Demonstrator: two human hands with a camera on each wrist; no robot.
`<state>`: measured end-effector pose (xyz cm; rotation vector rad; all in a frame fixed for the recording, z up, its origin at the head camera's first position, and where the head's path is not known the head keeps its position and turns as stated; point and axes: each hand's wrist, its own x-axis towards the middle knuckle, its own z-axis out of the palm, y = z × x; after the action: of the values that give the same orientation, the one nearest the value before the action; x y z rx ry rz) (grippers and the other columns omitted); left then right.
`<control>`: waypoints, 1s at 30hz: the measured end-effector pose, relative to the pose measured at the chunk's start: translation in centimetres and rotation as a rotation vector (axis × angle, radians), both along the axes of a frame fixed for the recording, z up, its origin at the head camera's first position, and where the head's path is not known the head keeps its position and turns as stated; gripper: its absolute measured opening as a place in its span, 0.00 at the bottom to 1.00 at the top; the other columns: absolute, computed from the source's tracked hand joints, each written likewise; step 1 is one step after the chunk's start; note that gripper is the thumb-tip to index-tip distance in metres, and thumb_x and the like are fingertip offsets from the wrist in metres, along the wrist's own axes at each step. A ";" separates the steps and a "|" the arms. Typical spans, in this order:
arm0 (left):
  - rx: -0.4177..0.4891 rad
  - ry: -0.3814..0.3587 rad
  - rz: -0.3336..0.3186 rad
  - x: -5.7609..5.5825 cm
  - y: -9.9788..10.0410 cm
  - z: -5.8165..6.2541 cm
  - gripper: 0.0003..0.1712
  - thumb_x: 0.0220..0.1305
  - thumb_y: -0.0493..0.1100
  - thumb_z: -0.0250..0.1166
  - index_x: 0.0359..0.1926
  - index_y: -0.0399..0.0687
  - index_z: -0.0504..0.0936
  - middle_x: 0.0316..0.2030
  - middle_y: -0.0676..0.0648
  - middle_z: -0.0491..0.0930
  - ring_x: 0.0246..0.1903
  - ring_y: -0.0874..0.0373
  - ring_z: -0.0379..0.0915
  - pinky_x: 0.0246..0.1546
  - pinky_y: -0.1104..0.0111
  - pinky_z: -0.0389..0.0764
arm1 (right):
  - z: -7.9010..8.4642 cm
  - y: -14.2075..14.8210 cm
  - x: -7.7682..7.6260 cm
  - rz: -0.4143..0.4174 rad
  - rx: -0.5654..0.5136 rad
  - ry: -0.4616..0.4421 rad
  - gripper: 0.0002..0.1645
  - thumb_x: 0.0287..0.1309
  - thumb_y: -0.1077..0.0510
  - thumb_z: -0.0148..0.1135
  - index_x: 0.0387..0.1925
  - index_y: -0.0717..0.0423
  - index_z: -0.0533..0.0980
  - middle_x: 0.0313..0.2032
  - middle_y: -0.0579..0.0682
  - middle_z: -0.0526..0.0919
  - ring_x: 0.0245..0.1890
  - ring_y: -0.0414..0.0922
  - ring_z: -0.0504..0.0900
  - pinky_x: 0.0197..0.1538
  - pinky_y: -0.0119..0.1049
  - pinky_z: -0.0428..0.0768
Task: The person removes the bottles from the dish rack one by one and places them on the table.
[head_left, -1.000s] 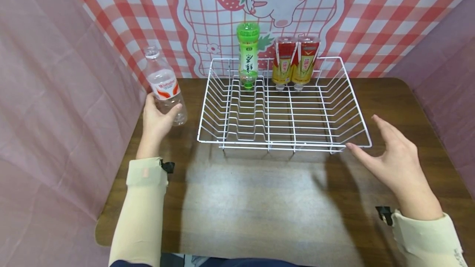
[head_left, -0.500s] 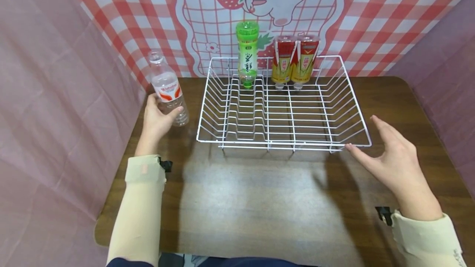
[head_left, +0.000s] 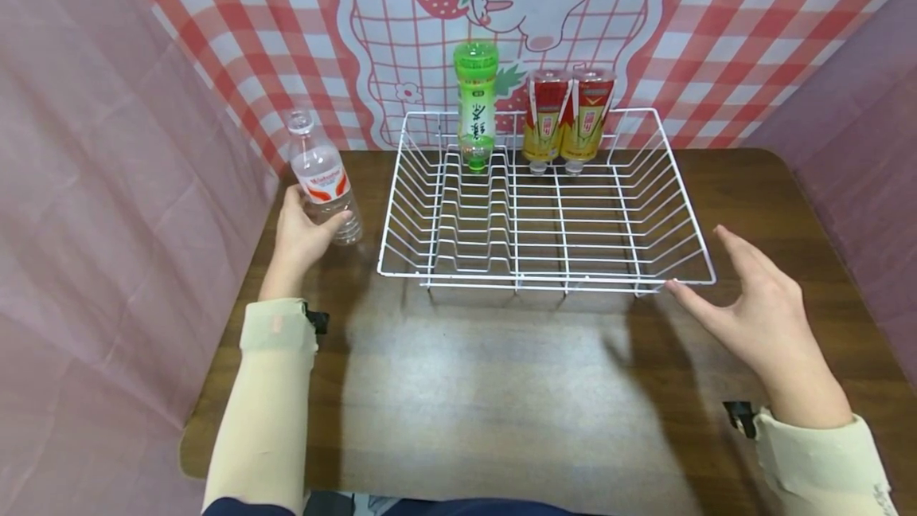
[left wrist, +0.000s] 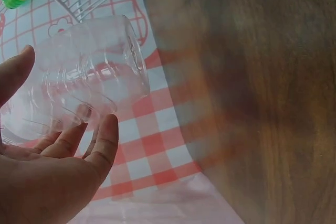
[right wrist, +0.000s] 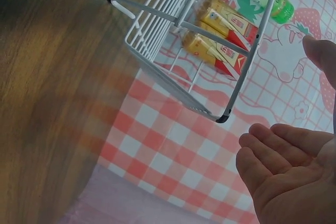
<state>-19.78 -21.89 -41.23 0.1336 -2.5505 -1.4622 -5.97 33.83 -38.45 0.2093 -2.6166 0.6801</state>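
My left hand (head_left: 301, 237) holds a clear plastic water bottle (head_left: 325, 181) with a white, red and orange label, low on its body. The bottle is mouth up and leans slightly left, to the left of a white wire dish rack (head_left: 566, 281). In the left wrist view, the fingers lie along one side of the ribbed bottle (left wrist: 79, 77), with its base uncovered. Beside the rack's front right corner is my right hand (head_left: 762, 309), fingers and thumb spread and holding nothing. Its thumb tip is right at the rim. The right wrist view shows its palm (right wrist: 294, 182) facing the rack.
A green tea bottle (head_left: 476, 106) stands upside down at the rack's back. To its right, two red and yellow bottles (head_left: 548, 118) are also upside down, side by side. A checked backdrop (head_left: 716, 38) closes the rear, and pink curtains (head_left: 107, 221) flank the brown table (head_left: 458, 388).
The bottle and left hand have shifted slightly; the bottle's top has come right and down in the head view. The right hand keeps its place.
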 end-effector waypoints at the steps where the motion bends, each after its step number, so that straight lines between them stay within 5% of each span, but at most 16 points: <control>1: 0.004 0.001 -0.005 -0.1 0.0 -0.1 0.39 0.59 0.36 0.75 0.65 0.29 0.63 0.57 0.32 0.74 0.53 0.42 0.72 0.57 0.52 0.75 | 0.0 0.0 0.0 -0.001 0.001 0.000 0.56 0.42 0.50 0.81 0.71 0.67 0.67 0.63 0.71 0.73 0.62 0.69 0.71 0.65 0.63 0.67; 23: 0.043 -0.026 -0.134 -1.1 -1.3 -1.5 0.40 0.57 0.31 0.75 0.66 0.28 0.63 0.57 0.31 0.75 0.55 0.42 0.74 0.59 0.54 0.75 | -0.2 -0.1 0.1 0.000 0.002 0.028 0.56 0.40 0.51 0.82 0.70 0.66 0.68 0.62 0.70 0.74 0.62 0.68 0.72 0.65 0.61 0.68; 30: 0.123 -0.034 -0.181 -1.1 -1.4 -1.6 0.40 0.57 0.27 0.73 0.66 0.27 0.62 0.58 0.29 0.74 0.57 0.35 0.73 0.61 0.52 0.74 | -0.4 -0.1 0.1 -0.002 0.003 0.016 0.56 0.41 0.50 0.82 0.71 0.66 0.68 0.62 0.71 0.74 0.62 0.69 0.72 0.65 0.63 0.68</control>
<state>-20.88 -23.31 -42.85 -0.0569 -2.5559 -1.6970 -5.85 33.74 -38.82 0.2125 -2.6020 0.6711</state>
